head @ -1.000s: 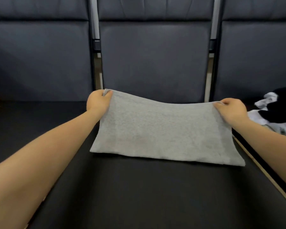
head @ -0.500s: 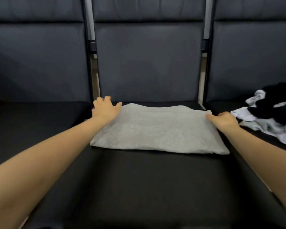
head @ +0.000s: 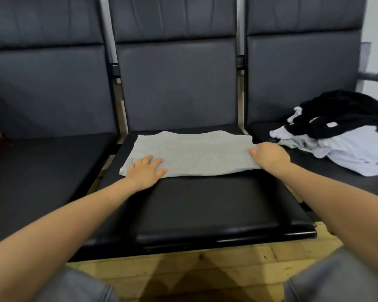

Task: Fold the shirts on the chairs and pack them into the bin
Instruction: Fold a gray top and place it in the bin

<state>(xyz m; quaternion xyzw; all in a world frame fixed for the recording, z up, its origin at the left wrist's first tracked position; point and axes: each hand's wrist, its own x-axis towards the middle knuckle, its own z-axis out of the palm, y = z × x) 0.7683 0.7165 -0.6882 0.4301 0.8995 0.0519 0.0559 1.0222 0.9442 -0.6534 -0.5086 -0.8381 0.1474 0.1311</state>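
Note:
A folded grey shirt (head: 190, 153) lies flat at the back of the middle chair seat (head: 205, 208). My left hand (head: 145, 172) rests flat on its near left corner with the fingers spread. My right hand (head: 268, 156) lies on the shirt's right edge, fingers pointing left and relaxed. A heap of unfolded black and white shirts (head: 340, 131) sits on the right chair seat. No bin is in view.
Three dark padded chairs stand side by side with upright backrests (head: 177, 83). The left seat (head: 42, 171) holds nothing. A metal armrest (head: 375, 76) sticks out at the far right. Wooden floor (head: 205, 269) and my knees show below the seat's front edge.
Both hands brought the shirt's far edge down, folding it flat on the seat. They then slid toward me along the cloth. The view has pulled back.

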